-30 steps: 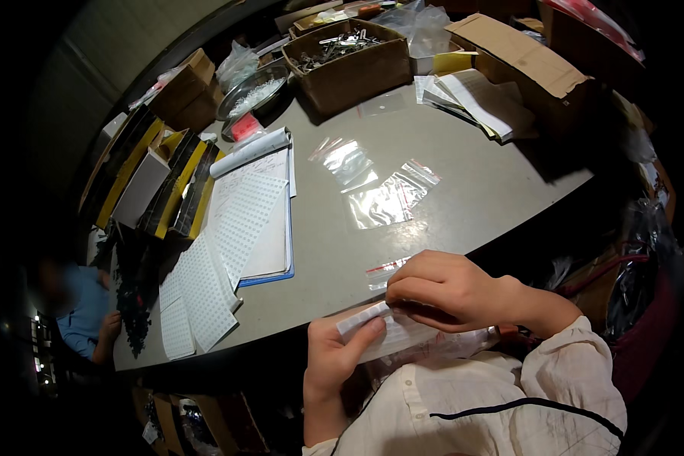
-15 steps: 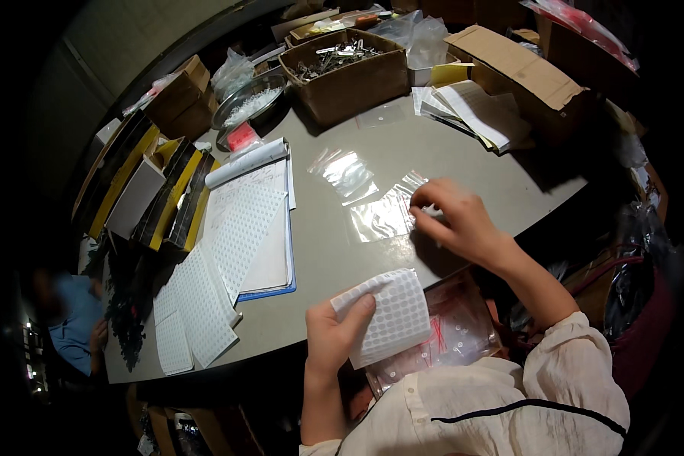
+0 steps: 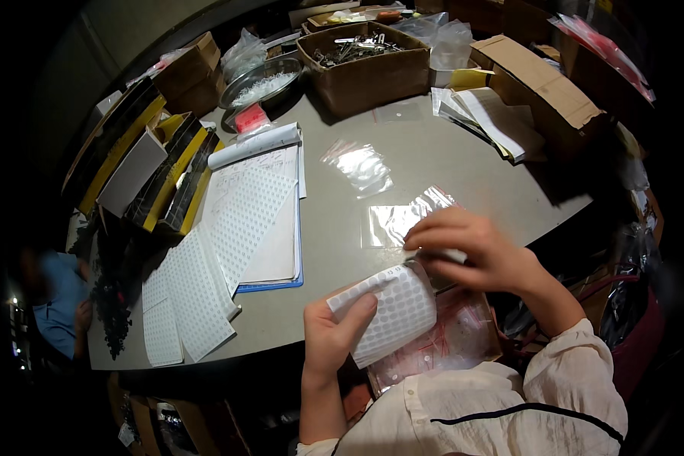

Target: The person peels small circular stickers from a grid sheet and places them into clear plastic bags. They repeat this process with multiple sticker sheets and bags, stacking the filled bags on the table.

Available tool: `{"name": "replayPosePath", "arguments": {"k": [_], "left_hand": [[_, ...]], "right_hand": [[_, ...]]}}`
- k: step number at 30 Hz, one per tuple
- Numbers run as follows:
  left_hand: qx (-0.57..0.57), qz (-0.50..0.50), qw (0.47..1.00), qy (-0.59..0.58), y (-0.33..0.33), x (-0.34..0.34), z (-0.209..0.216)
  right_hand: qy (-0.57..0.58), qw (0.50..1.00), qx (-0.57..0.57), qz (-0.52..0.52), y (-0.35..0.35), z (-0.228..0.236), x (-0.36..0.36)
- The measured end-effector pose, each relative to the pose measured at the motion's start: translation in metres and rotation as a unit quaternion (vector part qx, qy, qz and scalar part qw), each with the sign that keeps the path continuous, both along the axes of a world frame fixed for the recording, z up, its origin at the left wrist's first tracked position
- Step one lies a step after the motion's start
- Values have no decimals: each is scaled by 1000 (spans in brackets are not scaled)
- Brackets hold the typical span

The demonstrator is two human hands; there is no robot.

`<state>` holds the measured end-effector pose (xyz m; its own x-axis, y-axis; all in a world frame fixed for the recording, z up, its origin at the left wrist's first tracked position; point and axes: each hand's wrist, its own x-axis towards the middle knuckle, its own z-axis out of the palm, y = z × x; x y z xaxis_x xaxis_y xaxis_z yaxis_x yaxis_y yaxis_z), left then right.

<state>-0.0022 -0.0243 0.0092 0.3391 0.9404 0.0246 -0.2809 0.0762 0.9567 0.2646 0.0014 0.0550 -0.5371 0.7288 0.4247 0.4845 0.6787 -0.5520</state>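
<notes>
A sheet of round grey-white stickers is curved over in my left hand, whose thumb presses on its face. At the sheet's upper right corner is my right hand, its fingers bent and blurred by motion; whether anything is between the fingertips is not visible. Just beyond these fingers a clear zip bag lies flat on the table. Farther off lies a small stack of clear zip bags. Below the sheet, in front of my body, a box holds clear bags with red strips.
On the left, dotted sticker sheets overlap a blue clipboard with papers, beside black-and-yellow boxes. At the back stand a bowl of white pieces, a carton of metal parts and a brown carton. A person in blue is at far left.
My right hand has moved from the clear bag back toward me, to the sticker sheet's corner. My left hand keeps its hold on the sheet, now more curved. The view has shifted slightly.
</notes>
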Motion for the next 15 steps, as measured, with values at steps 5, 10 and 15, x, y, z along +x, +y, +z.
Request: {"name": "replayPosePath", "arguments": {"k": [5, 10, 15], "left_hand": [[26, -12, 999, 29, 1, 3, 4], [40, -13, 998, 56, 0, 1, -3], [54, -19, 996, 74, 0, 0, -5]], "right_hand": [[-31, 999, -13, 13, -10, -4, -22], [4, 999, -29, 19, -7, -9, -24], [92, 984, -154, 14, -8, -6, -27]]}}
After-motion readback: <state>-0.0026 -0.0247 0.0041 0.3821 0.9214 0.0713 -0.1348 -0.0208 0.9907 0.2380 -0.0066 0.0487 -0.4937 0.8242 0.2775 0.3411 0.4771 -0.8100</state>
